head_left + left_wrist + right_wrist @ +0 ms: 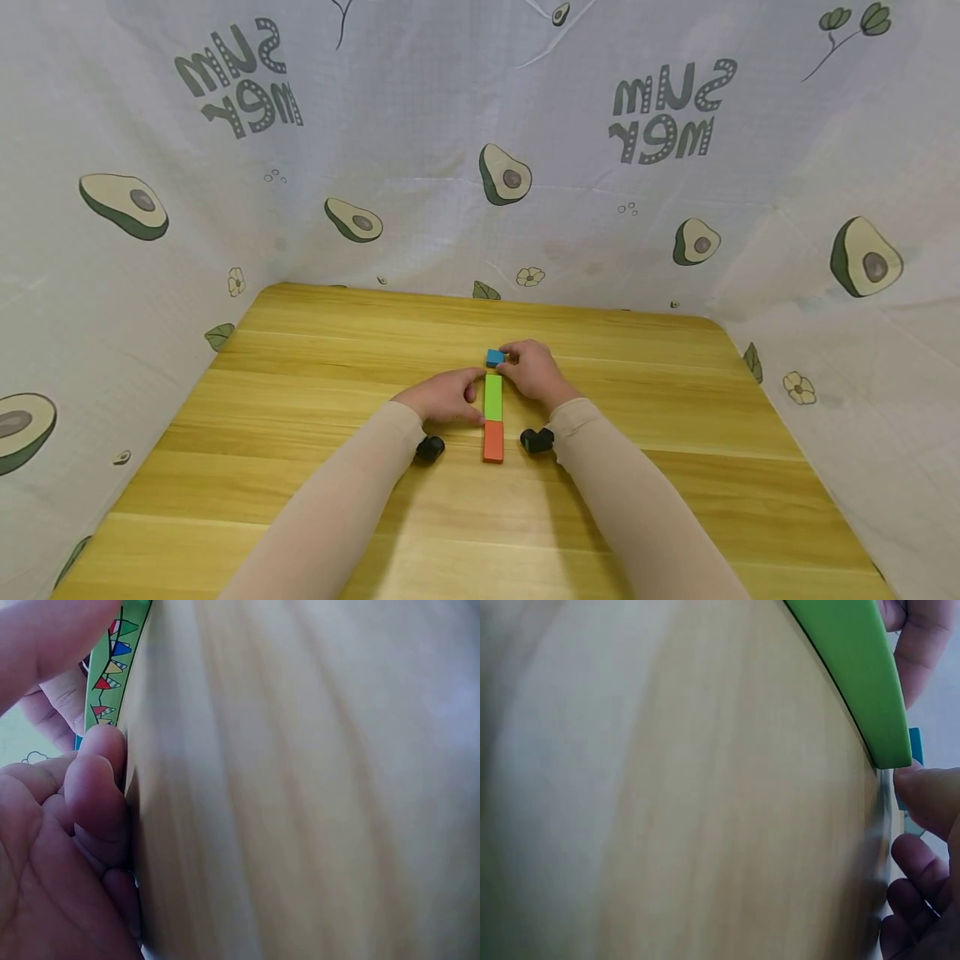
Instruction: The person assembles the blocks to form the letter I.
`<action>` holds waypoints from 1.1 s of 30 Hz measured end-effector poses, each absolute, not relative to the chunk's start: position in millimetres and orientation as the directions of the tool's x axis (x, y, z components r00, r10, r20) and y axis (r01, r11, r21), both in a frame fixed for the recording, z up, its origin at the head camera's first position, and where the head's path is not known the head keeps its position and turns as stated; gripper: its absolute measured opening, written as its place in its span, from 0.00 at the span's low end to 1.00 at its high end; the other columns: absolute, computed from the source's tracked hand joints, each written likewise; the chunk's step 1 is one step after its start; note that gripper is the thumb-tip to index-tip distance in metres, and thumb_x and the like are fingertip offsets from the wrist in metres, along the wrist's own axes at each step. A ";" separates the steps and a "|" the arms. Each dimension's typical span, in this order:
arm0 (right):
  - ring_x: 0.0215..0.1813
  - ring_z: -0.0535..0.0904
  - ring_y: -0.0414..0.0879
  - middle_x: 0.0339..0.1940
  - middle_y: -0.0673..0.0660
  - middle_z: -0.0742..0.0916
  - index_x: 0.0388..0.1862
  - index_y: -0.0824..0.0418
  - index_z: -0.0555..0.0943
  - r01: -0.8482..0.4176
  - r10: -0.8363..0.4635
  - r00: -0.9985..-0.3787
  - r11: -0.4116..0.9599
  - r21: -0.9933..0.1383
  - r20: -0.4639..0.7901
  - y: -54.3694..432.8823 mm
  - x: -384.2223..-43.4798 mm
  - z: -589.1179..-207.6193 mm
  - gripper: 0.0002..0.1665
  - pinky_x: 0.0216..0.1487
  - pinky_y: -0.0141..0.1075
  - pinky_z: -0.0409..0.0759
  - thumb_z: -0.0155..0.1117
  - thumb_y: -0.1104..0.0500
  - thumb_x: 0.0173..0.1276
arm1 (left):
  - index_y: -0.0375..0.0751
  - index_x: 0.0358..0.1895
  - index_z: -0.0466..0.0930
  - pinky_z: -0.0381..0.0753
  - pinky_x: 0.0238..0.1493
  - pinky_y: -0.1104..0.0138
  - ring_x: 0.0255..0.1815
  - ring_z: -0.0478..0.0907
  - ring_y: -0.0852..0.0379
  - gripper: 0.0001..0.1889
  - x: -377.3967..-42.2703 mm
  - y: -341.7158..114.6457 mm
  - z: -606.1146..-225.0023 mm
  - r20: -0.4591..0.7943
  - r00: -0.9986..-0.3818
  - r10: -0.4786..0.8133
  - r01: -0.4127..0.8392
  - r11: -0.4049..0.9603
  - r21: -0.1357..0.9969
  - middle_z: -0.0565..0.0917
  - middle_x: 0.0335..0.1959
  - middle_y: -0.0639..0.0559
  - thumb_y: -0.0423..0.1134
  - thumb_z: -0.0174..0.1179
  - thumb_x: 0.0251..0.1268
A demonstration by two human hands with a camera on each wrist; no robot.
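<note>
A lime-green block (492, 397) and an orange-red block (492, 442) stand end to end in one line on the wooden table. A small blue block (495, 358) sits just past the green one's far end, with a narrow gap between. My left hand (444, 395) holds the green block from its left side, index fingertip by the far end and thumb by the near end. Small printed flags run along the green block's side (112, 667) in the left wrist view. My right hand (534, 371) pinches the blue block (916, 742), which the thumb partly covers in the right wrist view.
The wooden table (645, 500) is walled by a white cloth (420, 108) printed with avocados, which meets its back and side edges. A black wrist camera (431, 448) sits under the left wrist, another black camera (536, 440) by the right wrist.
</note>
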State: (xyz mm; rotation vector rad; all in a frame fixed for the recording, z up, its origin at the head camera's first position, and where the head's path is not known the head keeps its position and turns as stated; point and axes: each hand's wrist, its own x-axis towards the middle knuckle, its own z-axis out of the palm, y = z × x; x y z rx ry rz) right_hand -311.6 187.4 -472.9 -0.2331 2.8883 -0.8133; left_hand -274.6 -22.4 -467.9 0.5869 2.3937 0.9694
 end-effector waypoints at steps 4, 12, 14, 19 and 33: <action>0.62 0.75 0.59 0.57 0.62 0.85 0.67 0.60 0.84 -0.126 -0.189 -0.979 0.847 -0.516 -0.071 187.1 -311.8 -473.6 0.23 0.70 0.54 0.72 0.68 0.53 0.77 | 0.41 0.82 0.60 0.68 0.40 0.65 0.36 0.70 0.56 0.47 -274.1 -22.3 -467.4 -0.274 -0.787 0.553 0.205 0.654 0.728 0.75 0.41 0.52 0.47 0.76 0.64; 0.61 0.75 0.59 0.56 0.62 0.85 0.67 0.59 0.84 -0.126 -0.188 -0.979 0.854 -0.505 -0.074 186.4 -311.8 -473.8 0.24 0.69 0.52 0.73 0.68 0.53 0.77 | 0.41 0.83 0.59 0.68 0.39 0.65 0.36 0.69 0.56 0.48 -272.3 -22.5 -466.2 -0.281 -0.783 0.555 0.190 0.644 0.741 0.75 0.40 0.51 0.47 0.76 0.64; 0.62 0.75 0.59 0.56 0.62 0.85 0.67 0.59 0.84 -0.131 -0.191 -0.979 0.858 -0.497 -0.073 186.6 -311.7 -474.0 0.24 0.69 0.53 0.72 0.68 0.53 0.77 | 0.41 0.83 0.59 0.68 0.38 0.65 0.36 0.69 0.56 0.48 -272.2 -22.6 -466.3 -0.282 -0.783 0.554 0.188 0.644 0.742 0.75 0.40 0.51 0.46 0.76 0.64; 0.62 0.75 0.59 0.57 0.62 0.85 0.67 0.60 0.83 -0.136 -0.198 -0.977 0.861 -0.490 -0.076 187.1 -311.8 -474.5 0.24 0.69 0.53 0.72 0.68 0.53 0.77 | 0.42 0.83 0.59 0.68 0.38 0.65 0.36 0.69 0.56 0.48 -272.1 -22.6 -466.3 -0.284 -0.784 0.552 0.186 0.646 0.741 0.75 0.40 0.52 0.46 0.76 0.64; 0.59 0.74 0.57 0.54 0.60 0.84 0.68 0.58 0.83 -0.127 -0.194 -0.977 0.865 -0.486 -0.090 185.3 -313.1 -473.6 0.24 0.66 0.51 0.72 0.68 0.53 0.77 | 0.42 0.83 0.60 0.68 0.39 0.65 0.36 0.70 0.56 0.47 -273.0 -22.6 -467.0 -0.281 -0.787 0.550 0.196 0.654 0.730 0.75 0.41 0.52 0.46 0.76 0.64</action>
